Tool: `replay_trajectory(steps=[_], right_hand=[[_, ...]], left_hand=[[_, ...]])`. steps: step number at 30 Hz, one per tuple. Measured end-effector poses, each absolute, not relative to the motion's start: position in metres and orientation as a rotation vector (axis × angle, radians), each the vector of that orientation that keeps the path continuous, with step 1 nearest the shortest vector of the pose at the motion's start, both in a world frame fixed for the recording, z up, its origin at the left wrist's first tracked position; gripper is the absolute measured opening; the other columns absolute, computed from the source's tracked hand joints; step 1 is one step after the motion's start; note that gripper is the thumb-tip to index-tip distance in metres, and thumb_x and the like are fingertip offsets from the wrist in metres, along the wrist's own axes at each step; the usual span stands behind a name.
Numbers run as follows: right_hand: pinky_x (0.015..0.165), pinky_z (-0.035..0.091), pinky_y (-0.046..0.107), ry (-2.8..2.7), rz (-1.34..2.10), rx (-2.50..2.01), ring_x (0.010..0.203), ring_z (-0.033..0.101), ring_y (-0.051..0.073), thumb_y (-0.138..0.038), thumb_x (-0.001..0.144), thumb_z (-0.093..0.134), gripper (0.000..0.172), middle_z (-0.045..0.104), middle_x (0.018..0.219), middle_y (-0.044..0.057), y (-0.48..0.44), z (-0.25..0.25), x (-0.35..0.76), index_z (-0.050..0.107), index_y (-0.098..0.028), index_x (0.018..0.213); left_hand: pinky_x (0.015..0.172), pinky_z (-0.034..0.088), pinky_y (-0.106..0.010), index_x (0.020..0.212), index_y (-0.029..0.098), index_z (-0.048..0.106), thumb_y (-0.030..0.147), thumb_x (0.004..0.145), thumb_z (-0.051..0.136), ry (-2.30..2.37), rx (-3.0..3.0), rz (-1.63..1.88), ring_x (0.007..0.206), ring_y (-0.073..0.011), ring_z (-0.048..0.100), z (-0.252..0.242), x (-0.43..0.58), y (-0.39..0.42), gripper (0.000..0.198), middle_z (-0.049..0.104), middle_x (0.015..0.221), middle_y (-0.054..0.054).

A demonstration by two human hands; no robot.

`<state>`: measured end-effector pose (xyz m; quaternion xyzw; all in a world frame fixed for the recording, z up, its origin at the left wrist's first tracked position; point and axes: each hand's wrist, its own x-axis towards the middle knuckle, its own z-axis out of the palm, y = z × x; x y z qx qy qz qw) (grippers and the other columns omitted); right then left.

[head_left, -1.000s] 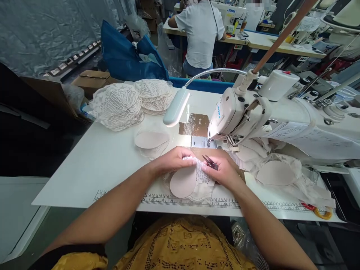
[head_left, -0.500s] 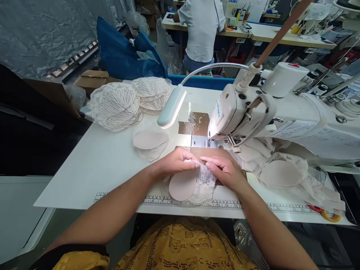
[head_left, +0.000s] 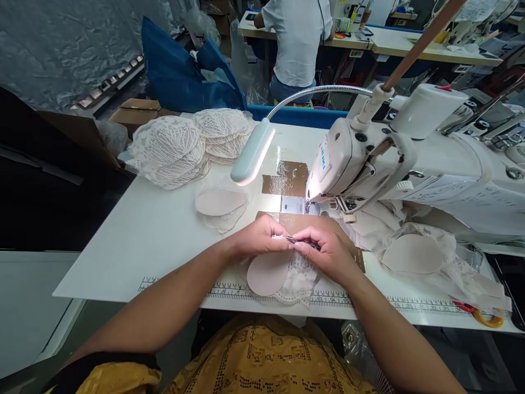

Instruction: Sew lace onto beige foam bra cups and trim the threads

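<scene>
My left hand (head_left: pixel 260 236) pinches the top edge of a beige oval cup piece with white lace (head_left: pixel 268 272), lying on the white table (head_left: pixel 156 235) just in front of the sewing machine (head_left: pixel 369 158). My right hand (head_left: pixel 326 253) is closed round small thread snips (head_left: pixel 296 240), whose tip meets the lace edge between the two hands. Both hands touch at the fingertips over the piece.
Two stacks of lace cups (head_left: pixel 172 150) sit at the back left, a single beige cup (head_left: pixel 219 202) lies before them. A gooseneck lamp (head_left: pixel 251 153) hangs over the table. Sewn pieces (head_left: pixel 412 254) pile at the right. A person in white (head_left: pixel 297 38) sits behind.
The snips showed in my right hand, were hidden as the fingers lay flat on the lace, and now point at the lace edge again. My view has shifted slightly.
</scene>
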<state>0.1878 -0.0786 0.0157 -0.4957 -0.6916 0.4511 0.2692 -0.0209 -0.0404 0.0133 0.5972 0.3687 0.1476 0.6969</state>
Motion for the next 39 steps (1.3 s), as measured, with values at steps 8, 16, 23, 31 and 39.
replay_trajectory(steps=[8, 16, 23, 31, 39], right_hand=[[0.062, 0.047, 0.026, -1.715, 1.367, -1.385, 0.07, 0.059, 0.014, -0.038, 0.081, 0.066, 0.034, 0.066, 0.083, 0.0, -0.079, 0.011, 0.186, 0.065, -0.021, 0.11], [0.058, 0.04, 0.025, -1.789, 1.355, -1.496, 0.067, 0.055, 0.015, -0.035, 0.083, 0.062, 0.017, 0.065, 0.073, 0.0, -0.08, 0.011, 0.189, 0.07, -0.02, 0.083], [0.058, 0.038, 0.025, -1.783, 1.369, -1.465, 0.066, 0.052, 0.014, -0.035, 0.085, 0.059, 0.017, 0.061, 0.071, -0.001, -0.08, 0.01, 0.188, 0.065, -0.02, 0.082], [0.06, 0.04, 0.026, -1.767, 1.34, -1.422, 0.068, 0.054, 0.015, -0.04, 0.085, 0.06, 0.02, 0.062, 0.075, 0.0, -0.082, 0.007, 0.19, 0.064, -0.021, 0.085], [0.063, 0.046, 0.027, -1.605, 1.504, -1.322, 0.072, 0.058, 0.015, -0.05, 0.087, 0.058, 0.033, 0.062, 0.082, 0.001, -0.081, 0.002, 0.206, 0.064, -0.024, 0.106]], left_hand=[[0.053, 0.035, -0.021, 0.08, 0.012, 0.071, 0.04, 0.082, 0.066, 0.803, 1.422, 0.346, 0.061, -0.0107, 0.048, 0.014, -0.019, -0.04, 0.029, 0.058, 0.067, -0.001], [0.048, 0.036, -0.017, 0.1, 0.014, 0.067, 0.036, 0.08, 0.067, 0.784, 1.571, 0.144, 0.058, -0.0089, 0.05, 0.026, -0.042, -0.032, 0.029, 0.059, 0.074, 0.0], [0.057, 0.036, -0.019, 0.092, 0.014, 0.066, 0.032, 0.078, 0.068, 0.905, 1.59, 0.307, 0.066, -0.0095, 0.049, 0.029, -0.042, -0.031, 0.023, 0.052, 0.073, 0.002], [0.064, 0.043, -0.022, 0.091, 0.012, 0.07, 0.035, 0.08, 0.068, 0.879, 1.497, 0.312, 0.076, -0.0145, 0.058, 0.016, -0.029, -0.037, 0.026, 0.066, 0.085, -0.005], [0.061, 0.043, -0.02, 0.094, 0.014, 0.075, 0.037, 0.082, 0.069, 0.841, 1.373, 0.35, 0.072, -0.0121, 0.057, 0.018, -0.028, -0.039, 0.026, 0.067, 0.081, -0.004]])
